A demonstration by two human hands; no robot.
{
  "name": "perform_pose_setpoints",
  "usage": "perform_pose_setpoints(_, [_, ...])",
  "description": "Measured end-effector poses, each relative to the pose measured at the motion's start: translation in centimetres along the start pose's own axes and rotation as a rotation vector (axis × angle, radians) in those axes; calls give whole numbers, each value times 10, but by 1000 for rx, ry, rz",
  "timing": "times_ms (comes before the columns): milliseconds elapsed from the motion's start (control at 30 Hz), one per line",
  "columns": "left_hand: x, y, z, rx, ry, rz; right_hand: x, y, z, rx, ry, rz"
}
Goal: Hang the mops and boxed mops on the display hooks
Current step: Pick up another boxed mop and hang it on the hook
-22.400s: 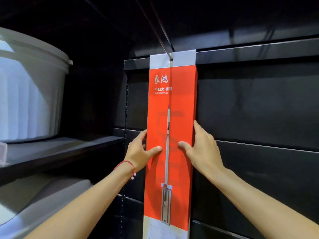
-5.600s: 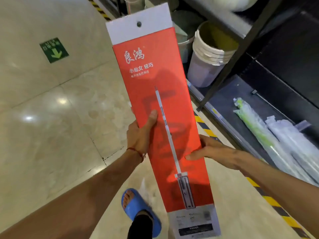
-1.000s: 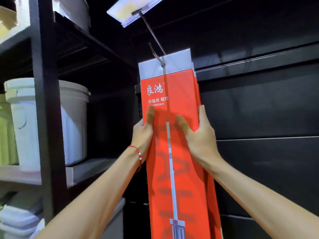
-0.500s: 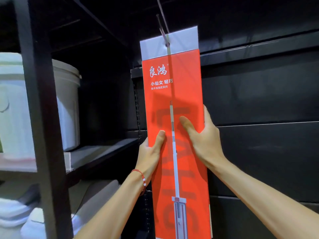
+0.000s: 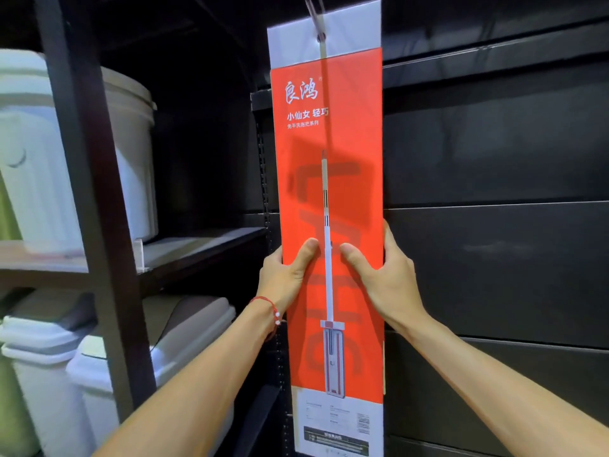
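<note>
Boxed mop (image 5: 329, 199), red: hole threaded on display hook (image 5: 314, 14); my left hand (image 5: 283, 275) and right hand (image 5: 385, 275) grip its edges, steadying it plumb.

Dark slatted wall panels (image 5: 494, 258) fill the right side, their horizontal seams catching a dull sheen. A slotted black upright (image 5: 263, 179) runs down the panels' left edge. To the left stands a black shelving frame, its thick post (image 5: 89, 192) crossing the view from top to bottom. A white lidded bucket (image 5: 131, 153) sits on the upper shelf (image 5: 197, 245). Below it, pale plastic bins (image 5: 184, 328) crowd the lower level. The light is dim, the recesses nearly black.
</note>
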State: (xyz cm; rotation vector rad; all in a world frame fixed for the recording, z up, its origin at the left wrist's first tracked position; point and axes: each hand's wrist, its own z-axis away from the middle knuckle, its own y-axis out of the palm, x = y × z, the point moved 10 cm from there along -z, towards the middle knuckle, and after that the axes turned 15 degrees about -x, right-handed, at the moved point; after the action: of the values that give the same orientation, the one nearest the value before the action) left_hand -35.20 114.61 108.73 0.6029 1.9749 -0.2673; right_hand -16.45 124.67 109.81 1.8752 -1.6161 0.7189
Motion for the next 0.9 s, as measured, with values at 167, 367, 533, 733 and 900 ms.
perform_pose_setpoints(167, [5, -1, 20, -7, 42, -75, -16, 2, 7, 92, 41, -11])
perform_pose_setpoints(367, [70, -9, 65, 71, 11, -181, -38, -8, 36, 211, 14, 97])
perform_pose_setpoints(533, [64, -26, 80, -83, 35, -307, -43, -22, 63, 254, -21, 273])
perform_pose_setpoints(733, [-13, -38, 124, -183, 473, -766, 16, -53, 95, 98, -324, 602])
perform_pose_setpoints(900, [-36, -52, 175, -27, 692, -1072, 52, -76, 138, 45, -506, 718])
